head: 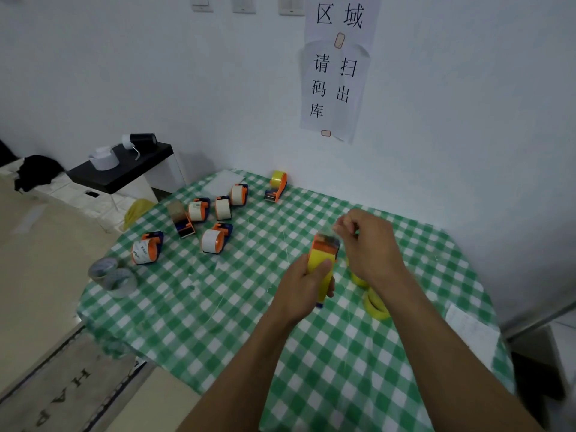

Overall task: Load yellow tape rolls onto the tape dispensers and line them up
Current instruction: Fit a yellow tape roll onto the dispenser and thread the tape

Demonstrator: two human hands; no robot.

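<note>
My left hand (307, 286) grips an orange and blue tape dispenser (324, 244) that carries a yellow tape roll (321, 260), held above the table. My right hand (364, 241) pinches the free end of the tape (335, 229) just past the dispenser's cutter end. Loose yellow tape rolls (375, 302) lie on the cloth under my right wrist, partly hidden by it. One dispenser loaded with yellow tape (276, 186) stands at the far edge of the table.
Several orange and blue dispensers with white rolls (215, 240) lie scattered at the table's far left on the green checked cloth (218, 307). Two clear tape rolls (113, 277) sit at the left edge. The wall is close behind. A black shelf (124, 169) stands to the left.
</note>
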